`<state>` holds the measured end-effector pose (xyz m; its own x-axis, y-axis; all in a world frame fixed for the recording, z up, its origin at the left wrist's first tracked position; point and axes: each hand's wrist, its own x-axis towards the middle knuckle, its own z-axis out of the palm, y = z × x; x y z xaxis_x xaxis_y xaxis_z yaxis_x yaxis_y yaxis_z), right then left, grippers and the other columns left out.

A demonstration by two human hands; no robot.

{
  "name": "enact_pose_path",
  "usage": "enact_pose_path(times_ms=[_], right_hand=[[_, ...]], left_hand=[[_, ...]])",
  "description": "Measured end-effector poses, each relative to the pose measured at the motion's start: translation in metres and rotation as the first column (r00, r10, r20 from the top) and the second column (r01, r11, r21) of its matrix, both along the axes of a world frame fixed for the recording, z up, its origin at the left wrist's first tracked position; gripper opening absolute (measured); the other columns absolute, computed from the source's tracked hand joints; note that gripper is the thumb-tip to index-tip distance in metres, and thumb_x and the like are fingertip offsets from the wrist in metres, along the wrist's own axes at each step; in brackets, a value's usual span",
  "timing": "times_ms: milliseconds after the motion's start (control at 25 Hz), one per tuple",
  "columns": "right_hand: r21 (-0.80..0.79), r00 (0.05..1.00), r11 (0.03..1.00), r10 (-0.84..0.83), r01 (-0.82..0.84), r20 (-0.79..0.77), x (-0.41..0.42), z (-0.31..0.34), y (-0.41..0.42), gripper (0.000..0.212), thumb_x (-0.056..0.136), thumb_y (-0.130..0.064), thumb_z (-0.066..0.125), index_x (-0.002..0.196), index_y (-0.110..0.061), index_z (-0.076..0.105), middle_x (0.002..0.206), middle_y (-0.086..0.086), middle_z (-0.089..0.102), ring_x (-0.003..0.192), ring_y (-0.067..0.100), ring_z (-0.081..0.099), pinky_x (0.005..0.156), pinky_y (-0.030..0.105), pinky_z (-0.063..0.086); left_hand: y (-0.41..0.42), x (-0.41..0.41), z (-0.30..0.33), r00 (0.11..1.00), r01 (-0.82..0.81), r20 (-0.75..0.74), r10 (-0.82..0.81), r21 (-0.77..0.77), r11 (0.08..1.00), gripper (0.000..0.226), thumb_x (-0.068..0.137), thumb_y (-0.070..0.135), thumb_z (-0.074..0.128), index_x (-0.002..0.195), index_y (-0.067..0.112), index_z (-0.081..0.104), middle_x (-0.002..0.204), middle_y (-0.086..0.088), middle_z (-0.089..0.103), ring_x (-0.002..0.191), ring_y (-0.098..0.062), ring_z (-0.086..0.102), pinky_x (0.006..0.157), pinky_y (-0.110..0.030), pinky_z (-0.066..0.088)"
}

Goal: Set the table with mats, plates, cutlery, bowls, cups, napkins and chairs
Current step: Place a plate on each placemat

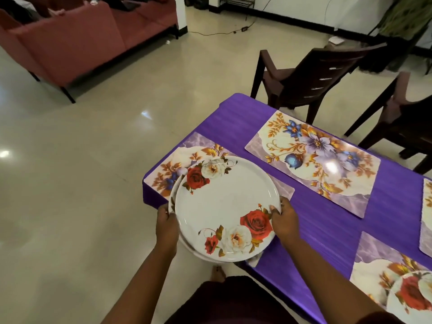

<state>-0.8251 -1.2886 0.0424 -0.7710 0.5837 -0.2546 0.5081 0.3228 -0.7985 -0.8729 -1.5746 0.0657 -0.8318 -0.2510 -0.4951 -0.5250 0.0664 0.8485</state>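
1. I saw a glossy cream tiled floor [98, 141] carrying bright patches of reflected light.
2. A pink-red sofa [70, 40] on dark legs stood at the far left.
3. White walls [292, 5] met the floor along a black skirting, where a thin cable [217, 33] trailed.
4. A dark metal rack [237, 2] stood against the far wall.
5. The tabletop [233, 122] wore a purple cloth.

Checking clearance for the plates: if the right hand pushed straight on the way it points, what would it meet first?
Likely nothing solid: the right hand points forward over the near floral mat. Depth is unclear.
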Motion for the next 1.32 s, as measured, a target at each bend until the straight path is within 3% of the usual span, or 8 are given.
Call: enact_pose_path(times_ms=[200, 320, 480, 760, 1120, 1240, 1320], right_hand=[[0.004, 0.996, 0.996, -0.089, 0.089, 0.031, -0.029, 0.009, 0.003, 0.035, 0.096, -0.011, 0.055, 0.131, -0.008, 0.050, 0.116, 0.015, 0.065, 0.102, 0.033, 0.061, 0.082, 0.040, 0.051], [-0.008, 0.992, 0.993, -0.114, 0.115, 0.060, -0.037, 0.010, -0.001, 0.036, 0.096, -0.011, 0.056, 0.131, -0.008, 0.049, 0.119, 0.016, 0.064, 0.105, 0.035, 0.061, 0.085, 0.041, 0.051], [-0.025, 0.985, 0.991, -0.130, 0.133, 0.111, -0.035, 0.006, -0.011, 0.033, 0.097, -0.010, 0.054, 0.129, -0.007, 0.047, 0.121, 0.016, 0.062, 0.106, 0.033, 0.060, 0.080, 0.035, 0.049], [-0.050, 0.978, 0.995, -0.074, 0.086, 0.196, -0.038, 0.009, -0.014, 0.033, 0.098, -0.013, 0.053, 0.130, -0.009, 0.043, 0.121, 0.014, 0.061, 0.101, 0.028, 0.059, 0.067, 0.027, 0.042], [-0.105, 0.977, 0.987, -0.101, 0.122, 0.186, -0.040, 0.010, -0.017, 0.036, 0.099, -0.016, 0.052, 0.134, -0.014, 0.041, 0.129, 0.009, 0.057, 0.113, 0.030, 0.058, 0.084, 0.040, 0.054], [-0.133, 0.977, 0.982, -0.110, 0.136, 0.185, -0.043, 0.012, -0.015, 0.039, 0.098, -0.017, 0.055, 0.134, -0.015, 0.042, 0.129, 0.009, 0.057, 0.112, 0.028, 0.058, 0.084, 0.039, 0.053], [-0.178, 0.976, 0.972, -0.122, 0.155, 0.183, -0.042, 0.014, -0.016, 0.043, 0.097, -0.018, 0.058, 0.136, -0.016, 0.040, 0.129, 0.008, 0.057, 0.109, 0.027, 0.058, 0.081, 0.037, 0.052]], left_hand=[[0.008, -0.075, 0.017, 0.989, 0.142, 0.056, -0.140, -0.036, 0.989, 0.018, 0.096, 0.024, 0.056, 0.114, 0.022, 0.056, 0.096, 0.000, 0.065, 0.089, -0.020, 0.063, 0.062, -0.028, 0.049], [0.008, -0.101, 0.014, 0.978, 0.198, 0.094, -0.189, -0.103, 0.975, 0.024, 0.097, 0.035, 0.055, 0.118, 0.024, 0.053, 0.101, -0.001, 0.064, 0.092, -0.021, 0.063, 0.074, -0.036, 0.054], [0.005, -0.116, 0.005, 0.964, 0.255, 0.121, -0.236, -0.175, 0.951, 0.023, 0.096, 0.033, 0.057, 0.117, 0.026, 0.051, 0.108, -0.001, 0.063, 0.100, -0.024, 0.061, 0.091, -0.047, 0.053], [-0.009, -0.122, -0.007, 0.962, 0.268, 0.114, -0.248, -0.207, 0.941, 0.025, 0.091, 0.023, 0.066, 0.114, 0.022, 0.057, 0.106, -0.001, 0.065, 0.097, -0.025, 0.062, 0.083, -0.045, 0.056], [-0.005, -0.135, -0.017, 0.938, 0.345, 0.115, -0.326, -0.239, 0.908, 0.033, 0.097, 0.024, 0.057, 0.128, 0.023, 0.049, 0.114, -0.001, 0.060, 0.103, -0.024, 0.060, 0.091, -0.048, 0.053], [-0.004, -0.133, -0.020, 0.936, 0.338, 0.067, -0.345, -0.438, 0.833, 0.038, 0.095, 0.024, 0.060, 0.130, 0.018, 0.047, 0.126, -0.009, 0.055, 0.114, -0.032, 0.056, 0.094, -0.052, 0.051], [-0.002, -0.127, -0.020, 0.920, 0.327, 0.055, -0.388, -0.651, 0.685, 0.036, 0.094, 0.024, 0.060, 0.127, 0.013, 0.051, 0.131, -0.016, 0.049, 0.119, -0.035, 0.051, 0.093, -0.052, 0.049]])
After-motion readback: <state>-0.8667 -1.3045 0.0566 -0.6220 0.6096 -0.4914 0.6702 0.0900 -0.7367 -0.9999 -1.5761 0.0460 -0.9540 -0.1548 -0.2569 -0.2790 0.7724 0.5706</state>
